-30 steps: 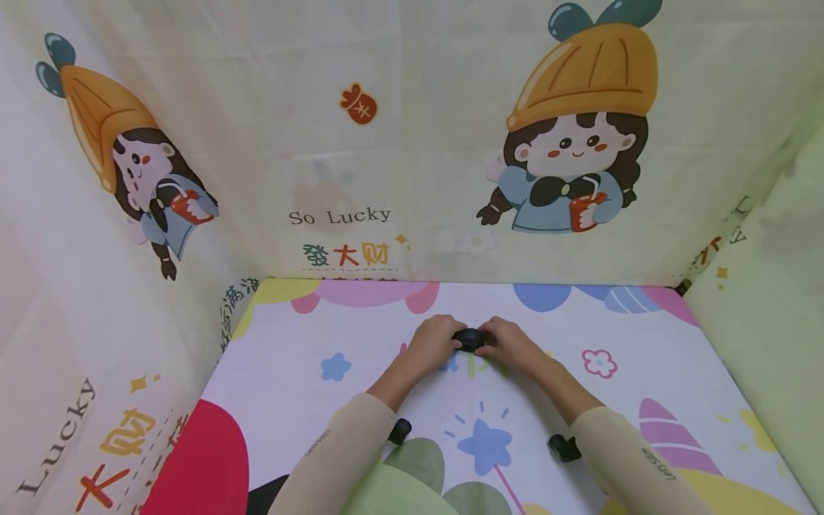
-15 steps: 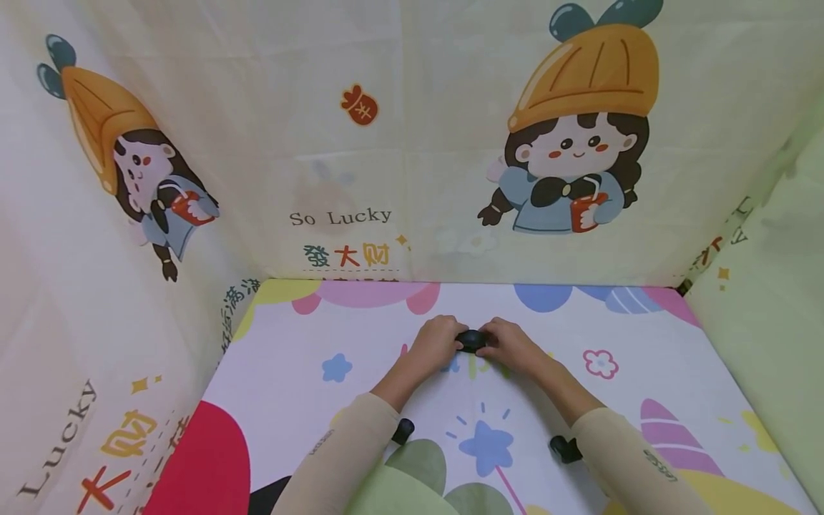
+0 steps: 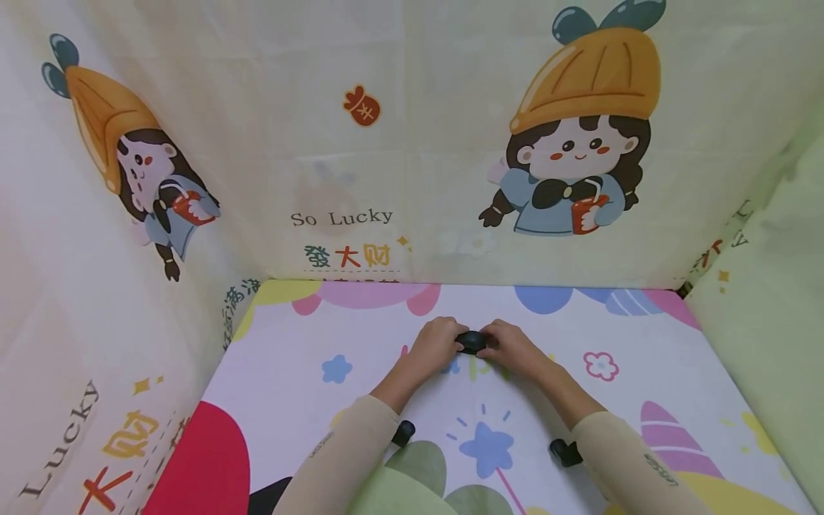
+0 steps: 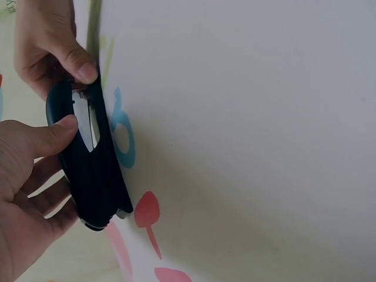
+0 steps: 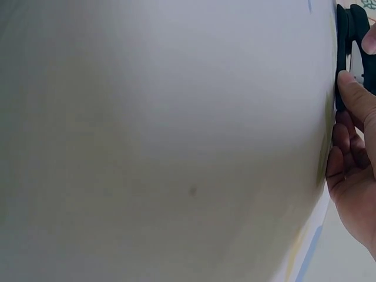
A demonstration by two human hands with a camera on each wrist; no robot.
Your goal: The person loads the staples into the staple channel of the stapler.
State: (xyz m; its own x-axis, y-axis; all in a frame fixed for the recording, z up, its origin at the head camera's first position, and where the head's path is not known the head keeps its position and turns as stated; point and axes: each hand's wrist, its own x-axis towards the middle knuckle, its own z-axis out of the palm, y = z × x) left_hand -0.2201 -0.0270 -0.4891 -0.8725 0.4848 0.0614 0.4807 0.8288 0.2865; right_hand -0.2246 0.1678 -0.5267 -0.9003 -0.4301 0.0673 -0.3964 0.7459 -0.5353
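Observation:
A small flat black object [image 3: 472,341] lies between both hands at the middle of the table [image 3: 644,343]. In the left wrist view the black object [image 4: 91,170] is oblong and ribbed, with a cutout near one end that shows a pale metal part. My left hand [image 3: 446,342] grips one end, thumb [image 4: 56,129] on its edge and fingers curled beneath. My right hand [image 3: 496,345] pinches the other end with thumb [image 4: 79,67] and fingers. The right wrist view shows only the black object's edge [image 5: 342,35] at the far right, with my right hand [image 5: 352,147] beside it.
The table wears a cloth printed with stars, flowers and coloured shapes. Printed cloth walls [image 3: 360,143] stand close at the back, left and right. Small black wrist cameras [image 3: 403,432] [image 3: 563,452] hang under my sleeves, near the table's front.

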